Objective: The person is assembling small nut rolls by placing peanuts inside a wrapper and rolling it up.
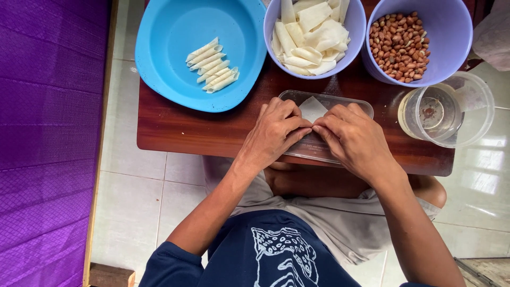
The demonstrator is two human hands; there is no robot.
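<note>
both hands pinch one white wrapper sheet (311,109) on a clear lid (345,101) at the wooden table's (175,127) near edge: left hand (276,130) and right hand (353,138) fingers narrow, tips meeting. finished rolls (212,66) lie in blue basin (175,32); peanuts bowl (451,32) behind.

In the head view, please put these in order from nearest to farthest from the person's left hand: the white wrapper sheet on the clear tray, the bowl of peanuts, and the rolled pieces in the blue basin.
From the left hand:
1. White wrapper sheet, touching the fingertips, on the clear tray.
2. Rolled pieces, up and to the left, in the blue basin.
3. Bowl of peanuts, far up on the right side.
</note>
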